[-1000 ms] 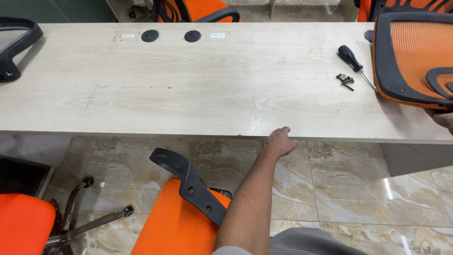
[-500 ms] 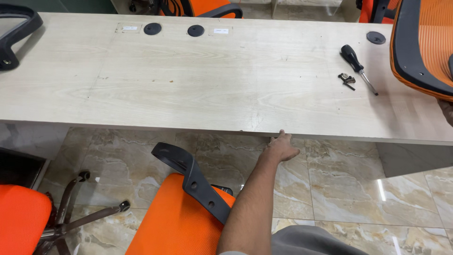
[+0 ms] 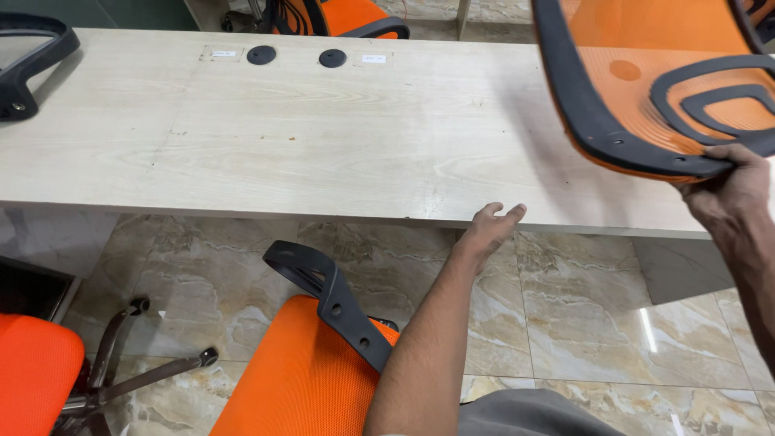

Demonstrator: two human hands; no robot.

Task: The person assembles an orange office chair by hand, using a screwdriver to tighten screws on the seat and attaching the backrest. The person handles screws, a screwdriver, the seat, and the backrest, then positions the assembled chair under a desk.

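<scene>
1. Orange seat (image 3: 307, 379) with a black bracket (image 3: 339, 303) sits low, at seven o'clock of the left hand (image 3: 488, 230); keep that bracket in sight for lining parts up.
2. Left hand hovers at the table (image 3: 282, 153) front edge, fingers loosely apart, gripping nothing; I judge it should brace there or come up to share the load.
3. Orange mesh chair back (image 3: 646, 81) hangs above the table, at two o'clock of the left hand.
4. Right hand (image 3: 726, 190) is clamped on its black lower rim; a firmer, two-handed hold would steady it.

Desk (image 3: 282, 153) w/ two black grommets (image 3: 261, 55).
</scene>
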